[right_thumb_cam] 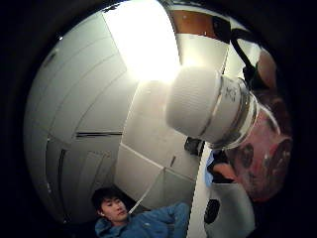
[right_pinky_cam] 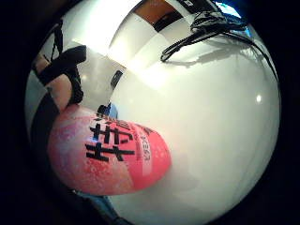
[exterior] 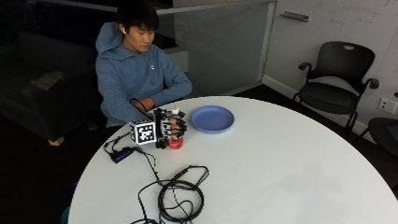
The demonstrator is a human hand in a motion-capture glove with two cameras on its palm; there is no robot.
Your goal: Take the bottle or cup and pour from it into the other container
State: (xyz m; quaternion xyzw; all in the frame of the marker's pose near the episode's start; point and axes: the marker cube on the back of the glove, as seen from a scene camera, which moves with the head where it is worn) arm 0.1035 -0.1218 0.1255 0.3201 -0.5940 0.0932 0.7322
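The gloved right hand (exterior: 167,129) has its fingers curled round a small clear plastic bottle with a pink printed label and a white ribbed screw cap (exterior: 176,135). The bottle stands upright, its base on or just above the round white table (exterior: 280,177) near the person's edge.

The cap looks to be on, so as I judge it a tilt now would pour nothing, and a one-handed twist could let the bottle slip.

Just beyond the bottle sits a shallow blue plastic bowl (exterior: 212,119). It is low-walled, so a quick pour might splash over its rim onto the table.

The glove hides most of the bottle's body, so I cannot tell how full it is or whether it touches the table. The bare hand is tucked by the sleeve, hard to make out.
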